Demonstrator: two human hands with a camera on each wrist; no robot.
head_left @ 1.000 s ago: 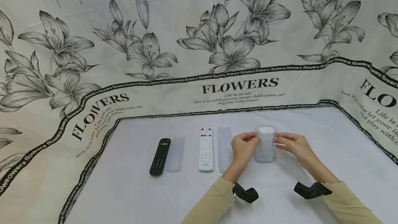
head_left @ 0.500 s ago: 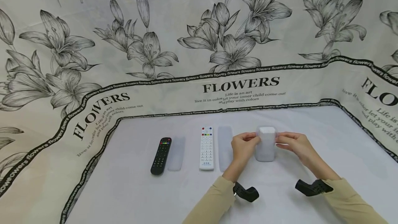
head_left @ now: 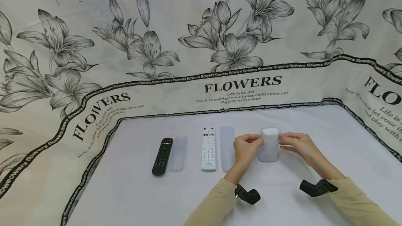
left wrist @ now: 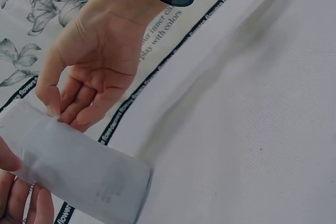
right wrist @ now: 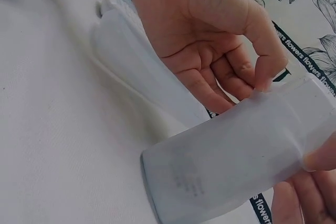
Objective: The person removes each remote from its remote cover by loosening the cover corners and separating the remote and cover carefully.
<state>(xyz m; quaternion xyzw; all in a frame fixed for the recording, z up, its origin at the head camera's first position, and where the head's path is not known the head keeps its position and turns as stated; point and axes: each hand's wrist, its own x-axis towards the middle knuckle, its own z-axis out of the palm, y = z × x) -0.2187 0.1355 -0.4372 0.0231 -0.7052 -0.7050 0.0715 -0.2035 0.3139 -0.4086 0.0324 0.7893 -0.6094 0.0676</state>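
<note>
Both hands work on a translucent sleeve-like cover (head_left: 267, 153) at the right of the table. Inside it sits a white remote control (head_left: 270, 133), its pale upper end showing near the cover's mouth and faint markings showing through lower down in the wrist views. With thumb and fingers my left hand (head_left: 246, 149) pinches the cover's upper left edge. Opposite it, my right hand (head_left: 299, 145) pinches the upper right edge. The right wrist view shows the cover (right wrist: 236, 145) tilted, its lower end close to the white tabletop.
Left of the hands lie a flat translucent cover (head_left: 227, 145), a white remote (head_left: 208, 149), another translucent cover (head_left: 178, 154) and a black remote (head_left: 162, 156). Flower-printed cloth (head_left: 150, 93) stands behind the white table (head_left: 132, 198). Each wrist carries a black camera (head_left: 318, 187).
Very little differs. Both hands keep their pinch on the cover in nearly the same place, and the head view shifts slightly. The remotes and covers at the left stay put.
</note>
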